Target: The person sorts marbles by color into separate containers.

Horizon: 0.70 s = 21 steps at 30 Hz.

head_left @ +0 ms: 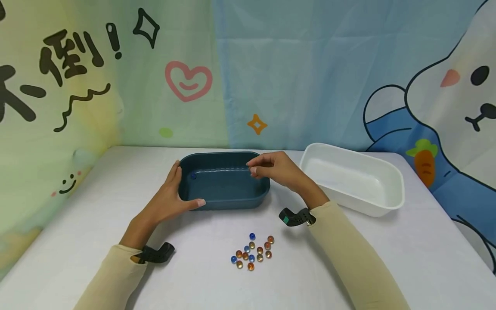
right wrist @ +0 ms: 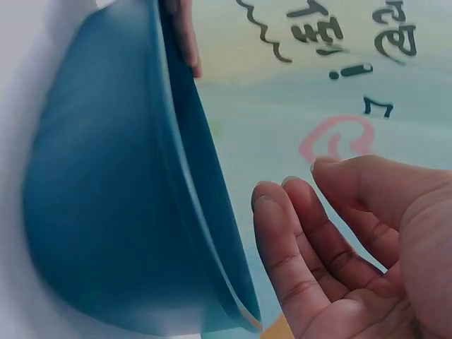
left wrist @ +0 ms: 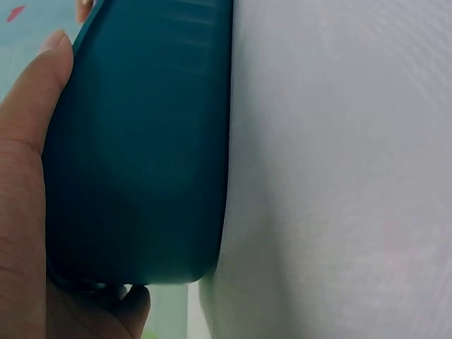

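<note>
A dark blue-green plastic tub (head_left: 224,205) stands on the table. My left hand (head_left: 167,196) holds its left end, thumb along the front rim and fingers round the end wall; the left wrist view shows the thumb (left wrist: 35,99) against the tub's side. Over the right end of the tub is my right hand (head_left: 277,168), with a gap between thumb and fingertips and nothing seen between them in the right wrist view. Inside the tub, toward the left, lies a dark blue marble (head_left: 193,175). In front of the tub several blue, orange and amber glass marbles (head_left: 252,258) lie loosely together.
To the right and slightly behind my right hand stands a white plastic tub (head_left: 348,197), angled on the white-covered table (head_left: 205,275). A printed cloth backdrop (head_left: 294,77) hangs along the table's back edge. Each wrist wears a black camera strap.
</note>
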Available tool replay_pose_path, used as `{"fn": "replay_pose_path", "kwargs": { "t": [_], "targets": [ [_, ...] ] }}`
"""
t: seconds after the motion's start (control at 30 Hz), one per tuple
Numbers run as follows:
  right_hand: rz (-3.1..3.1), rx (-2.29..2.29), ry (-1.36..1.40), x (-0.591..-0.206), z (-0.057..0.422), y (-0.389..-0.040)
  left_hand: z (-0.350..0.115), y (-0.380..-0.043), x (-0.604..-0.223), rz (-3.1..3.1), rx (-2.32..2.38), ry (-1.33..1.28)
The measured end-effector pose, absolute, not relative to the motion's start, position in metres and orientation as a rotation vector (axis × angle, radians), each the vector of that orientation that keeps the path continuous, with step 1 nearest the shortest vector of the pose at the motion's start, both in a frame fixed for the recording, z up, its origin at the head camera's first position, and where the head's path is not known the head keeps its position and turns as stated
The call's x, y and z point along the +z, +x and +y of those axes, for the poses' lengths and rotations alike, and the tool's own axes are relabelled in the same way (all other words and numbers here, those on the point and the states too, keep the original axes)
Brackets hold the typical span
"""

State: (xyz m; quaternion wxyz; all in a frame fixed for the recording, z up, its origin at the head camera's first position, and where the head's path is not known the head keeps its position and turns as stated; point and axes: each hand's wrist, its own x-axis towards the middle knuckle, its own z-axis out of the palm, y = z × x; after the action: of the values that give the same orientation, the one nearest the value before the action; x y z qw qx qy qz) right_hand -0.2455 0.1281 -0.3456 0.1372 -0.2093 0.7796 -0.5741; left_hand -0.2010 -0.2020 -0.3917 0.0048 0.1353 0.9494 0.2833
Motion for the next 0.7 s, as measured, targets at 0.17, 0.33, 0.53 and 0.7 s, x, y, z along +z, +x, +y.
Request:
{"fn": "replay_pose_path", "kwargs": {
  "t": [0.17, 0.33, 0.53, 0.7],
  "targets": [
    [2.231, -1.658, -0.705, -0.347, 0.128, -0.228, -0.201, -0.201, -0.394, 2.973, 0.896, 0.42],
    [2.207, -1.659, -0.813, -0.348, 0.128, -0.211, -0.2, -0.201, -0.394, 2.978, 0.892, 0.412],
    [2.243, -1.645, -0.869, -0.35, 0.127, -0.199, -0.201, -0.201, -0.394, 2.979, 0.891, 0.414],
    [2.235, -1.648, -0.898, -0.357, 0.128, -0.191, -0.201, -0.201, -0.393, 2.972, 0.901, 0.418]
  ]
}}
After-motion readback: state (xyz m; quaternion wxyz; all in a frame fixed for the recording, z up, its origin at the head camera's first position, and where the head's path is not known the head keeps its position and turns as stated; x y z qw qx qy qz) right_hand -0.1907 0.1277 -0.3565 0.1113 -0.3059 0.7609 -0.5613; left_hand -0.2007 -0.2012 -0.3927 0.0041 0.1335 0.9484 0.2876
